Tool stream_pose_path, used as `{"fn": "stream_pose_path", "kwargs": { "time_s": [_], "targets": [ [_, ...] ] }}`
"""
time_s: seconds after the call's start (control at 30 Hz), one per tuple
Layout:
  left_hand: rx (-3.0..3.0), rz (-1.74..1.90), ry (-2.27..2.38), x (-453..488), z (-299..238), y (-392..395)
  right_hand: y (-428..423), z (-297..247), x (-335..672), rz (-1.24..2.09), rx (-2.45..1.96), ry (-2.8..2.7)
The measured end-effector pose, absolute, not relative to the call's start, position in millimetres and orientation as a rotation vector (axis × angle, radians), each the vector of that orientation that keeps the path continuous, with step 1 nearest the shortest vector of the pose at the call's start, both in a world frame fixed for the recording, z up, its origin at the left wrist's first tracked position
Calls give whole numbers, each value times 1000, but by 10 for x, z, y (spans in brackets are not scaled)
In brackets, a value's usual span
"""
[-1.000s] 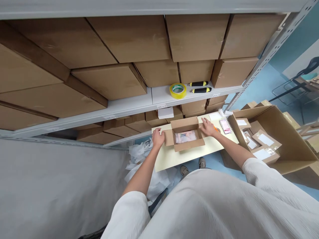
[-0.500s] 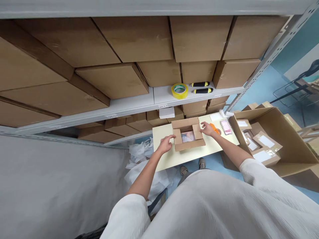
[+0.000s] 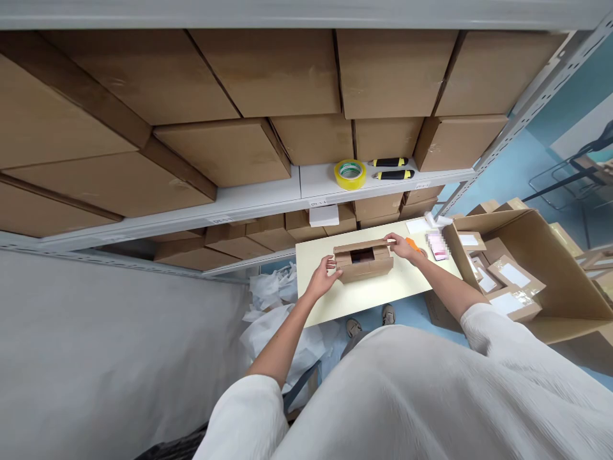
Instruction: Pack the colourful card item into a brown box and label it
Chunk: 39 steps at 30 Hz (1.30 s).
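Observation:
A small brown cardboard box stands on the pale yellow tabletop. Its short end flaps are folded inward and both long flaps stand raised, leaving a dark gap in the middle; the contents barely show. At the box's left end, my left hand has its fingers by the far flap and its thumb against the near one. My right hand grips the right end of the far flap with fingertips and thumb. Just beside my right hand lies an orange tape dispenser, partly covered by the wrist.
A pink printed packet lies at the table's right. Beyond stands a large open carton with several labelled parcels. On the shelf ahead are a yellow tape roll, two utility knives and stacked boxes. White plastic bags lie to the left.
The box's long flaps have come up from lying outspread, narrowing the opening and hiding most of the colourful contents. Both hands have moved slightly inward with the flaps.

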<state>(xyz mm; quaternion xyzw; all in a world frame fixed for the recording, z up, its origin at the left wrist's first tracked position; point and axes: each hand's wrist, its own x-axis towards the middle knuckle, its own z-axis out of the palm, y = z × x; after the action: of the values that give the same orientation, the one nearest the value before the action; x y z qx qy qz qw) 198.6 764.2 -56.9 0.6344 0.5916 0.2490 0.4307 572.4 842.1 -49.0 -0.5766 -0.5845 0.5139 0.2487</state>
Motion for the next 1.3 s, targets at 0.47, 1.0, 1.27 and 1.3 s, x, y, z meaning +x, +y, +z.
{"fn": "stream_pose_path", "kwargs": {
  "time_s": [0.47, 1.0, 1.27, 1.3],
  "targets": [
    [1619, 704, 1604, 2235, -930, 7777, 8287, -552, 5656, 1290, -1699, -1621],
    [1571, 722, 1666, 2193, -1035, 7603, 7929, -988, 6568, 834, -2578, -1871],
    [1487, 734, 1722, 2208, -1056, 7631, 7983, -1069, 6464, 866, -2573, -1860],
    [1475, 738, 1728, 2212, -1058, 7636, 7988, -1040, 6462, 828, -2567, -1857]
  ]
}}
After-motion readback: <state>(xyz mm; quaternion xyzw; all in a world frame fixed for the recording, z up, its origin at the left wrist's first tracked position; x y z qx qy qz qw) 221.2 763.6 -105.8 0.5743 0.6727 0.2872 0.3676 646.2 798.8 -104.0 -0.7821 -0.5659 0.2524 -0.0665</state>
